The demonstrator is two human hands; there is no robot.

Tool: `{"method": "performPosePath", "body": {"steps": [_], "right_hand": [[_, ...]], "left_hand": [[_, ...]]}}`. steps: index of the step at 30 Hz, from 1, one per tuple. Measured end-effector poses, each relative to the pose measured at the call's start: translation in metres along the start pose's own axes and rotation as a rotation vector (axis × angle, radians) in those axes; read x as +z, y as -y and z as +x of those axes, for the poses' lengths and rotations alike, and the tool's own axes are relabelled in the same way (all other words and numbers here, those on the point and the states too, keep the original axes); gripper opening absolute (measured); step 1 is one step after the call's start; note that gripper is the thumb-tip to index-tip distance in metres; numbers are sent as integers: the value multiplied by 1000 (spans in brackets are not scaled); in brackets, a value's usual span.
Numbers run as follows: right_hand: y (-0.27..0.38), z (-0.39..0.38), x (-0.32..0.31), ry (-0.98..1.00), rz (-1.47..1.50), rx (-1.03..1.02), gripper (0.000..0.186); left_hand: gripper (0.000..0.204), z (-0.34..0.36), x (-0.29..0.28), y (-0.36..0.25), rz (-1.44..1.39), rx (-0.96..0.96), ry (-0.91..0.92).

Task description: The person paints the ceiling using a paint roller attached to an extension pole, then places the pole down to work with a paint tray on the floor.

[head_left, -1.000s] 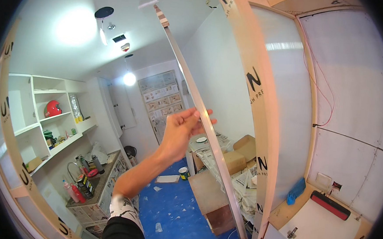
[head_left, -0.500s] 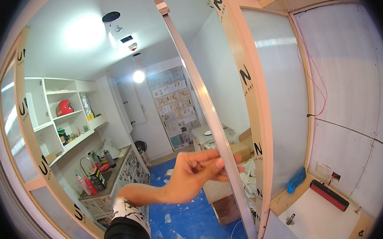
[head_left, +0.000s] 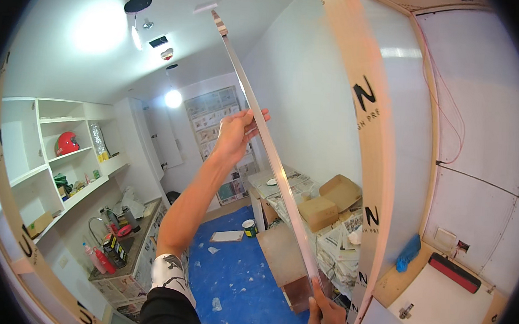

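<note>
A long thin white strip (head_left: 257,108) stands nearly upright before me, leaning from the ceiling at the top down to the lower middle. My left hand (head_left: 235,134) is raised and grips the strip about halfway up, fingers wrapped around its edge. My right hand (head_left: 325,319) holds the strip's lower end near the bottom of the view. To the right of the strip stands a door frame jamb (head_left: 371,169) covered in printed protective board.
Blue sheeting (head_left: 237,279) covers the floor. Cardboard boxes (head_left: 328,205) sit on paper-covered furniture. White shelves (head_left: 64,156) at left hold a red helmet (head_left: 67,142). A counter with a sink and bottles (head_left: 118,236) is below. A paint roller tray (head_left: 455,272) lies lower right.
My left hand has slid up the strip from its lower position of half a second ago. The view has tilted and the strip's top now reaches nearer the ceiling.
</note>
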State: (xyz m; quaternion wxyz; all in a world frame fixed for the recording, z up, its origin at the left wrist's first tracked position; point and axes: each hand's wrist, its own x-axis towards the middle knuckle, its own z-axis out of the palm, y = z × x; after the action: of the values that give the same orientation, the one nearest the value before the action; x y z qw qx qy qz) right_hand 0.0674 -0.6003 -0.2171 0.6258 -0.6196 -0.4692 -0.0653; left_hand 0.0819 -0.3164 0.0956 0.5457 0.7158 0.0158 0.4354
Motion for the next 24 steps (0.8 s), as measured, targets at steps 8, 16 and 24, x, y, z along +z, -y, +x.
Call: {"method": "performPosePath", "body": {"steps": [8, 16, 24], "right_hand": [[-38, 150, 97, 33, 35, -70, 49], [-80, 158, 84, 27, -78, 52, 48], [-78, 161, 62, -22, -44, 34, 47]], "left_hand": [[27, 162, -98, 74, 24, -57, -162], [27, 184, -81, 135, 56, -44, 9], [33, 189, -44, 103, 88, 18, 47]]}}
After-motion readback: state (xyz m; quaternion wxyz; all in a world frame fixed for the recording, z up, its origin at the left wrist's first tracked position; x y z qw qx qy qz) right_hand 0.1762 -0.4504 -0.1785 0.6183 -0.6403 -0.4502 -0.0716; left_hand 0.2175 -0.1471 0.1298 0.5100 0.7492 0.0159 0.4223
